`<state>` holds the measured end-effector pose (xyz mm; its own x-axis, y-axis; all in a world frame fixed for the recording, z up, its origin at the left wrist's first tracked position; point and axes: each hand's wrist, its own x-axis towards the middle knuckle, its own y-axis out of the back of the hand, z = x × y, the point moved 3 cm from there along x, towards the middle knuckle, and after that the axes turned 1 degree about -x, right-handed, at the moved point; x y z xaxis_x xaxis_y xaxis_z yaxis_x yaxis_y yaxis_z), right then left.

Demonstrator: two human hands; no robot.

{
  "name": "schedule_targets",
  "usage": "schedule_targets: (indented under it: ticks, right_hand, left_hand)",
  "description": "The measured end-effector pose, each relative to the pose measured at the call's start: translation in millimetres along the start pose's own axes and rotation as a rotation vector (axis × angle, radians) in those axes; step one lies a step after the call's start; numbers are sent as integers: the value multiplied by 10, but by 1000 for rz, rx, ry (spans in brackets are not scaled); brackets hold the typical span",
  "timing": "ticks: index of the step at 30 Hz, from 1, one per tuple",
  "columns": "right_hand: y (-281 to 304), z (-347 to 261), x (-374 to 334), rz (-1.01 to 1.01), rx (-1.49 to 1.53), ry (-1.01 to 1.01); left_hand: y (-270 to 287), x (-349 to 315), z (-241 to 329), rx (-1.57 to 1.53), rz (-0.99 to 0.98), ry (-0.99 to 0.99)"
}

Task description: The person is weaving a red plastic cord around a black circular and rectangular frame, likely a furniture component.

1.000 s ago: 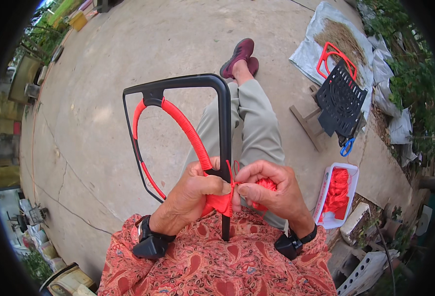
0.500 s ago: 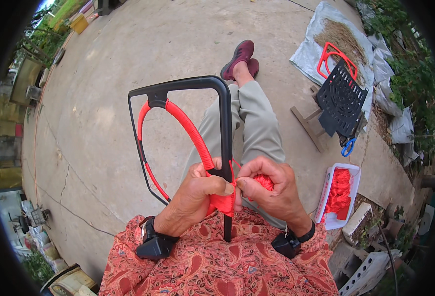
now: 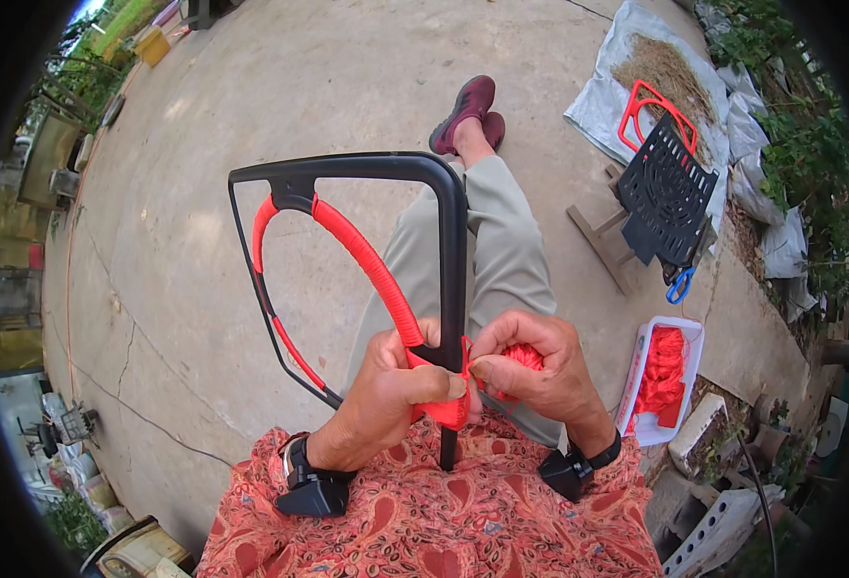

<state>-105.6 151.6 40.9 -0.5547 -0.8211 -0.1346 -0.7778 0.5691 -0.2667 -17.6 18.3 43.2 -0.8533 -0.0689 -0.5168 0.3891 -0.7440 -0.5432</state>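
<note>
A black frame (image 3: 453, 231) with rounded corners stands tilted over my lap. Its inner ring (image 3: 371, 265) is tightly wound with red cord over several stretches, with bare black parts between. My left hand (image 3: 381, 390) is closed on the ring's near right part, where it joins the frame's side bar; the thumb presses on red wrapping there. Just right of the bar, my right hand (image 3: 550, 371) pinches red cord between thumb and forefinger. A small bundle of the red cord (image 3: 524, 356) is tucked inside that hand. The fingertips of both hands nearly meet at the bar.
At my right stands a white plastic basket (image 3: 694, 361) holding more red cord. Beyond it, a black slotted panel (image 3: 670, 193) with blue-handled scissors (image 3: 679, 286) rests on a wooden stool (image 3: 598, 250). A red frame (image 3: 639, 111) lies on a pale sheet (image 3: 603, 87).
The frame has turned slightly, its far left corner shifting left and its side bar right. Both hands have moved a little to the right with it, still closed.
</note>
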Motion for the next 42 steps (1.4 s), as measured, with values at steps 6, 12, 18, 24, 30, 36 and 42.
schedule_targets:
  ticks: [6,12,18,24,30,36,42]
  right_hand:
    - [86,62,-95,82,150,-91]
    - [-59,-169,-35,84,-370,152]
    - [-3,-72,-103,124,-139,41]
    - [-65,22,-73,155,98,-14]
    - [61,72,-180,146,-76,15]
    - [-129,-124,-197,76,-482,217]
    - [-126,-132,-198,62,-375,9]
  left_hand:
    - [-5,-30,-35,1,-30,36]
    - [21,-13,-63,-4,-27,33]
    - [-38,-29,-15,14,-27,50]
    - [-6,-5,-58,-35,-60,56]
    - [41,-43,-49,-70,-70,67]
    - [98,8,-120,-34,1,-22]
    - [117,2,-122,-61,8,-27]
